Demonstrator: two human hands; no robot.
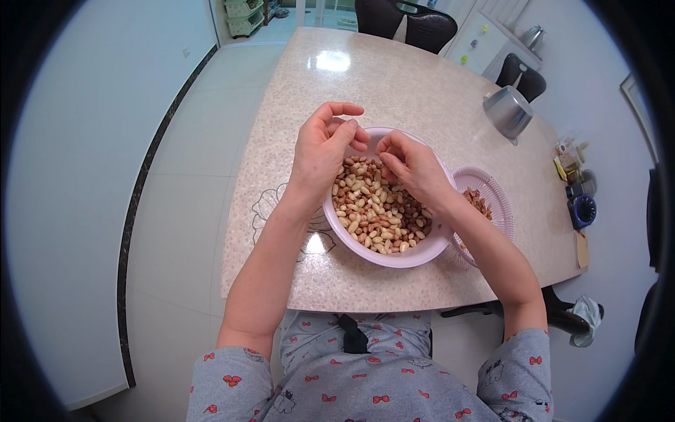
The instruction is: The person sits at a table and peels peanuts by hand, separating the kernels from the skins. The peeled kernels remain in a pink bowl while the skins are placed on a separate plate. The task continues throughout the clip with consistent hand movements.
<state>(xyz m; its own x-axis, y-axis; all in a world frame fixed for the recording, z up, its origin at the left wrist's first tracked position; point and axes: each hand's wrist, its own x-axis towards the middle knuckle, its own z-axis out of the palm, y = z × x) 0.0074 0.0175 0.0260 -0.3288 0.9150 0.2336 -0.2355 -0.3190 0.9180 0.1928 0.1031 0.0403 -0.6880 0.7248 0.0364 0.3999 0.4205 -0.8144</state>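
Note:
A pink plastic basin (357, 252) holds many peanut kernels (374, 203), some pale and peeled, others in red-brown skins. My left hand (327, 140) is raised over the basin's far left rim. Its index finger stretches forward while the thumb rests near the other curled fingers. Over the far right part of the nuts is my right hand (414, 166), thumb and fingertips brought together. Anything between the fingertips of either hand is too small or hidden to make out. Partly behind my right forearm, a pink ribbed plastic basket (500, 198) contains a heap of red-brown peanut skins (477, 202).
The speckled table (295, 105) runs away from me. On its right side are an upturned metal pot (509, 112), a small fan-like device (582, 210) and jars (575, 176). Dark chairs (406, 24) stand beyond the far edge. A stool with a cloth (586, 319) is at lower right.

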